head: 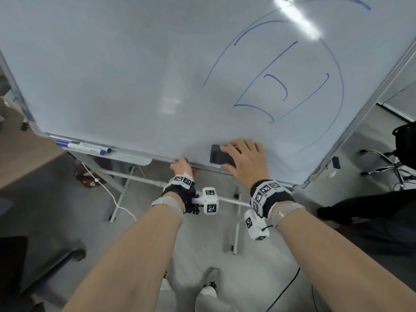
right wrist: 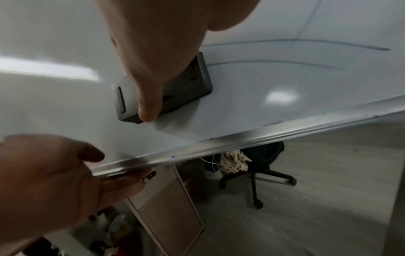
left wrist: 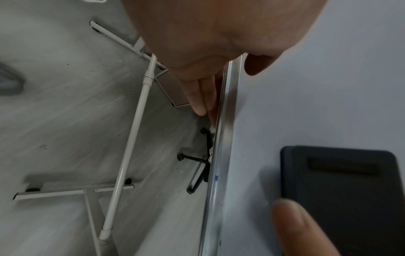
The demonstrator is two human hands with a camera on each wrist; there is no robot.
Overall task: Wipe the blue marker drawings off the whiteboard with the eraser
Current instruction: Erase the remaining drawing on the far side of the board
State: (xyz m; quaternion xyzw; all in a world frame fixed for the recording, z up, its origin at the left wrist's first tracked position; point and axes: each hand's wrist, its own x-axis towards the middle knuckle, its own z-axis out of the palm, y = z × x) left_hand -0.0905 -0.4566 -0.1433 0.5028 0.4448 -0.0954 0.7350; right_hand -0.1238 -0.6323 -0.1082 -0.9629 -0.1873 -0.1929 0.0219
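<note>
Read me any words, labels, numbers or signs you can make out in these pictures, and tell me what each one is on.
No text can be read.
Markers on the whiteboard tray: printing on the barrels, too small and blurred.
Wristbands and the white camera blocks: black-and-white square code patterns, no letters or numbers.
Whiteboard: blue marker drawings of curves and lines, not clearly letters.
Eraser under the right hand: no label visible.
</note>
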